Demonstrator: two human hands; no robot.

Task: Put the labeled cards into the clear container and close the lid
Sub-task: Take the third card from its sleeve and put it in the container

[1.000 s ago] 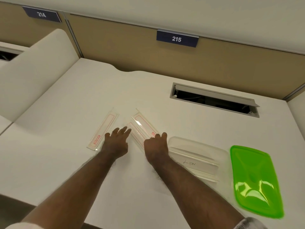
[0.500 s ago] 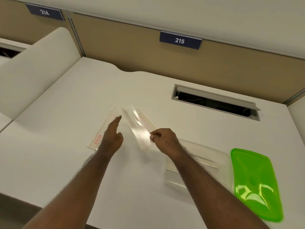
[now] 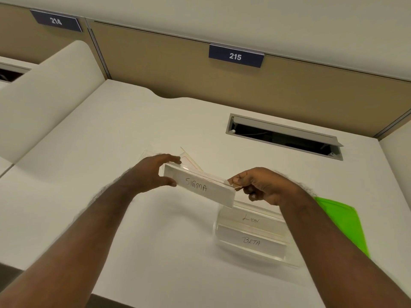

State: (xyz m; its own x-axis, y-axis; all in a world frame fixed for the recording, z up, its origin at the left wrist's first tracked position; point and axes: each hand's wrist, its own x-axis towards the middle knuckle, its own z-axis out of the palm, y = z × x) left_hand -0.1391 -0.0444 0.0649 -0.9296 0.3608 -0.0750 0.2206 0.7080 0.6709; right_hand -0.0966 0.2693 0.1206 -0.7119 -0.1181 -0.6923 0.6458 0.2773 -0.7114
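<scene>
A long card holder labeled SIGMA [image 3: 206, 188] is held in the air above the desk. My left hand [image 3: 153, 172] grips its left end and my right hand [image 3: 264, 185] pinches its right end. Below and to the right sits the clear container [image 3: 222, 238] with two cards inside, marked LION [image 3: 250, 218] and BETA [image 3: 251, 241]. The green lid [image 3: 342, 221] lies flat to the right of the container, partly hidden by my right forearm. Two more clear card holders [image 3: 189, 158] with red outlines lie on the desk behind the SIGMA card.
The white desk [image 3: 89, 174] ends at a tan partition with plates 214 and 215. An open cable slot [image 3: 282, 136] sits at the back right. A cream divider [image 3: 44, 98] rises on the left. The desk's front edge runs along the bottom left.
My right hand lifted one card holder off the desk and turned it so SIGMA faces me. My left hand came off the desk and took its other end.
</scene>
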